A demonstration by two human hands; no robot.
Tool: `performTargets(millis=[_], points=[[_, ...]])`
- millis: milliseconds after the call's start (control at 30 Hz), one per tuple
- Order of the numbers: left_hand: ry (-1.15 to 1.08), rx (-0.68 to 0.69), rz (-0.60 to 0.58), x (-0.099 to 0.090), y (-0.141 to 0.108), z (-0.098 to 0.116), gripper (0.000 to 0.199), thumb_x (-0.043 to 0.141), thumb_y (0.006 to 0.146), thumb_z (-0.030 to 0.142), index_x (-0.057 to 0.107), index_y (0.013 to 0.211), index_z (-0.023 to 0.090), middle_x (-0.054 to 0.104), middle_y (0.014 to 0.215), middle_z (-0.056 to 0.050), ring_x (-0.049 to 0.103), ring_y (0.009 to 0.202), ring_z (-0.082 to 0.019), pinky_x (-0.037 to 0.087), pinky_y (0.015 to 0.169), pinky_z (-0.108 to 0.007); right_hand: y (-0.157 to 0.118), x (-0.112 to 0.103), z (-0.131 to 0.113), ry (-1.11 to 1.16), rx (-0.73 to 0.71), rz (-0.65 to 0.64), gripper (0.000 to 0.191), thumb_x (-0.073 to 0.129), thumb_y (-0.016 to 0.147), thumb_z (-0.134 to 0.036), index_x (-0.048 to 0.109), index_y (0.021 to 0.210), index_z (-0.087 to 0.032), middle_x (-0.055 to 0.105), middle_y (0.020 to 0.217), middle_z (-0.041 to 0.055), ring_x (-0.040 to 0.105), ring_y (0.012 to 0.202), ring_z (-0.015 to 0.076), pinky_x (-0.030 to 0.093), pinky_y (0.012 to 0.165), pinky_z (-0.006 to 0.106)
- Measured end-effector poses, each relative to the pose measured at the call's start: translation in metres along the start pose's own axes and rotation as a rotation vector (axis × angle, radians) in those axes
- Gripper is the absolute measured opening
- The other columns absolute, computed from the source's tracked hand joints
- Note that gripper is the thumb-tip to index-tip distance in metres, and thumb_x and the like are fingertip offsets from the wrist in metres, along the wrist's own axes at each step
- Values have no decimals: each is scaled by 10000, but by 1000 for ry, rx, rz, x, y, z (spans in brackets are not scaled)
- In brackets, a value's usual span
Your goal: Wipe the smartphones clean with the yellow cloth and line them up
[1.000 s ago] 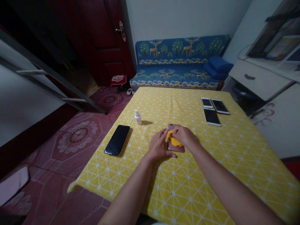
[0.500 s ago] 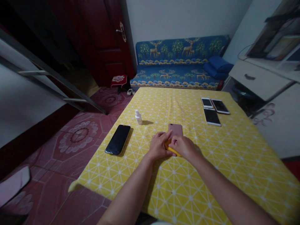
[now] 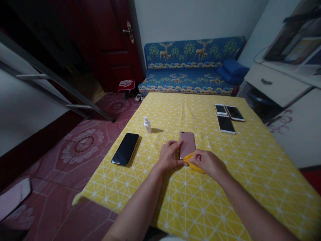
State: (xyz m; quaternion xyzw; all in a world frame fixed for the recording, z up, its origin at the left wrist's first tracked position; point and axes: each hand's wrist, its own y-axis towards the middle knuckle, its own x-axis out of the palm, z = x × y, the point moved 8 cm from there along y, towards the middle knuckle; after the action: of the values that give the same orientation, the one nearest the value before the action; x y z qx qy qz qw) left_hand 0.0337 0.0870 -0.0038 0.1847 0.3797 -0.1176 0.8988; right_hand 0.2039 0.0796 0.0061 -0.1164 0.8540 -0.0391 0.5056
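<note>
A rose-gold smartphone (image 3: pixel 187 144) lies face down on the yellow patterned tablecloth (image 3: pixel 175 110). My left hand (image 3: pixel 170 155) rests against its lower left edge, fingertips on the phone. My right hand (image 3: pixel 207 163) sits just past the phone's bottom right corner, pinching a yellow cloth (image 3: pixel 195 165) against the table. A black smartphone (image 3: pixel 125 149) lies to the left of my hands, and a small white dropper bottle (image 3: pixel 147 125) stands beyond it. Several more phones (image 3: pixel 226 124) lie in a group at the far right of the table.
A blue patterned sofa (image 3: pixel 188 67) stands beyond the table's far edge. A white drawer cabinet (image 3: pixel 276 78) is at the right, a dark red door (image 3: pixel 112 43) at the back left. Patterned red floor tiles (image 3: pixel 82 147) lie past the table's left edge.
My right hand has slid down and to the right with the yellow cloth, off the rose-gold phone, leaving its back uncovered. My left hand has barely moved.
</note>
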Motion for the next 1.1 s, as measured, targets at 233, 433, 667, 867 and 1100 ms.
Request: performTargets(millis=[233, 433, 667, 867, 1100], points=[[30, -41, 9, -3, -2, 3, 908, 746, 704, 698, 491, 1461, 267, 579, 1376, -122, 500, 1288, -308, 391, 1071, -452, 19, -10, 21, -16, 63, 83, 207, 692, 789, -385, 616, 671, -233, 634, 654, -25, 532, 582, 125, 313, 531, 240], [24, -47, -2, 0, -2, 0, 931, 782, 697, 645, 455, 1485, 272, 566, 1385, -121, 505, 1269, -314, 391, 1061, -466, 49, -23, 21, 1, 49, 131, 213, 686, 817, -390, 635, 694, -224, 666, 689, -5, 556, 613, 129, 334, 559, 238], [25, -64, -9, -2, -1, 3, 909, 796, 694, 614, 467, 1479, 295, 580, 1368, -107, 515, 1241, -315, 403, 1045, -453, 82, -33, 19, 0, 87, 161, 194, 695, 822, -394, 681, 743, -218, 696, 726, 3, 560, 601, 124, 325, 544, 238], [13, -62, -10, 0, -1, 1, 929, 801, 688, 618, 458, 1485, 288, 580, 1375, -116, 501, 1258, -327, 392, 1055, -473, 99, -42, 11, -89, 133, 150, 203, 698, 828, -405, 697, 769, -210, 713, 748, 19, 572, 601, 133, 313, 534, 258], [-7, -63, -18, 0, 0, 2, 938, 787, 690, 644, 449, 1490, 291, 579, 1388, -105, 487, 1278, -318, 380, 1073, -465, 119, -42, -4, -171, 154, 167, 181, 720, 815, -400, 716, 828, -220, 742, 836, 44, 609, 670, 154, 326, 555, 262]])
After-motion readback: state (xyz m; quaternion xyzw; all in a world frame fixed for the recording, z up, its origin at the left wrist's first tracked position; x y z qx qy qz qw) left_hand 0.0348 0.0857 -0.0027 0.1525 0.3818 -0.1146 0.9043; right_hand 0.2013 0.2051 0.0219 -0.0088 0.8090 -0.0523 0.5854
